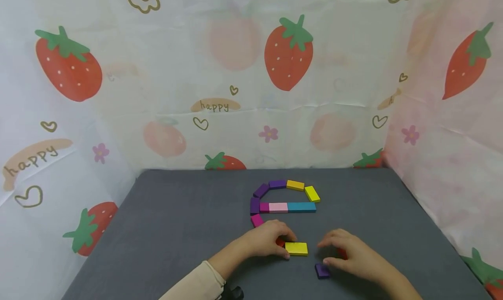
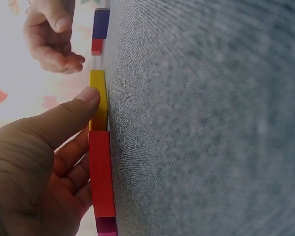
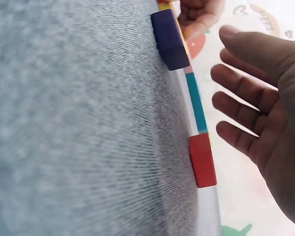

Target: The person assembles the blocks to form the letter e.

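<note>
My left hand [image 1: 266, 239] pinches a flat yellow block [image 1: 297, 249] on the dark cloth, its thumb along the near side and its fingers at the far side. Against that block's left end lies a red block [image 2: 101, 172], mostly covered by the hand in the head view. Apart from any block, my right hand [image 1: 355, 255] hovers with loosely bent, spread fingers. A small purple block [image 1: 322, 271] sits just beneath its thumb. Another red block [image 3: 202, 161] lies below the palm, largely hidden in the head view.
Beyond the hands, blocks form a curved outline: purple ones [image 1: 277, 184], an orange-yellow one [image 1: 295, 185], a yellow one [image 1: 312, 194] and a magenta one [image 1: 257, 220]. A magenta, pink [image 1: 278, 208] and blue [image 1: 301, 207] row crosses it. Strawberry-print cloth [image 1: 251, 134] walls the table.
</note>
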Action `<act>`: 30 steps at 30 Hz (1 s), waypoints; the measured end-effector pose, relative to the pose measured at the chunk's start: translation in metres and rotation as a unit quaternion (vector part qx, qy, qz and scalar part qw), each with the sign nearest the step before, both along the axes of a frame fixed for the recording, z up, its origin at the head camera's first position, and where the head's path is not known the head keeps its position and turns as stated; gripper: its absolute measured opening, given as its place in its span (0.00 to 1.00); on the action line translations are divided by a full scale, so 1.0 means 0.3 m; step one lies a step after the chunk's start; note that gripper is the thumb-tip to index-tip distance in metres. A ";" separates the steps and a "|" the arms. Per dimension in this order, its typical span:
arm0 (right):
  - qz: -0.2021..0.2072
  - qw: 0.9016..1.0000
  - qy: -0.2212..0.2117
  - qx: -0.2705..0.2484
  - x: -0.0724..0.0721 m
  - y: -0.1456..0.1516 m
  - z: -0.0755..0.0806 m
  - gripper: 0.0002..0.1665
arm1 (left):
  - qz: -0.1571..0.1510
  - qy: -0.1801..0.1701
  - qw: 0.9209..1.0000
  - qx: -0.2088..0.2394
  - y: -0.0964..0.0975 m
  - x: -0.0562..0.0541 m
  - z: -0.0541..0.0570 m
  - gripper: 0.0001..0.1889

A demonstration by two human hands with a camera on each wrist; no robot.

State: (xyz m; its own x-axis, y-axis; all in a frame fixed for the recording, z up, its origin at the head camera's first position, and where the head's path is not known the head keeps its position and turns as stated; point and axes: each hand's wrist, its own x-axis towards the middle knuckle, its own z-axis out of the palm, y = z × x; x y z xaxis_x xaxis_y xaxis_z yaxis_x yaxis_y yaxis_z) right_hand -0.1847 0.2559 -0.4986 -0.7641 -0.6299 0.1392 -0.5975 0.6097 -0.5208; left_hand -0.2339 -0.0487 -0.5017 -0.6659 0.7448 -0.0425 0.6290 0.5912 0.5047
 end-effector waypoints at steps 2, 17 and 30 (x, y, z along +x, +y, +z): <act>0.009 1.000 -0.014 -0.004 0.001 0.002 -0.005 0.17 | -0.001 0.002 1.000 -0.001 0.000 0.000 0.001 0.21; 0.081 0.994 -0.075 -0.019 0.001 0.009 -0.035 0.20 | -0.006 -0.009 1.000 0.008 0.002 -0.004 -0.011 0.19; 0.104 0.993 -0.055 -0.022 -0.001 0.000 -0.039 0.17 | -0.005 -0.021 1.000 0.000 -0.002 -0.006 -0.008 0.20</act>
State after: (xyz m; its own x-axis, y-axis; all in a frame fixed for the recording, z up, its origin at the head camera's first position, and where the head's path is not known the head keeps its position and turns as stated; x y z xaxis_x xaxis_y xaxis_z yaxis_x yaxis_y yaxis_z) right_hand -0.1851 0.2560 -0.5104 -0.6310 -0.7703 0.0924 -0.6452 0.4549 -0.6138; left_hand -0.2356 -0.0494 -0.5041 -0.6559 0.7516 -0.0700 0.6137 0.5849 0.5303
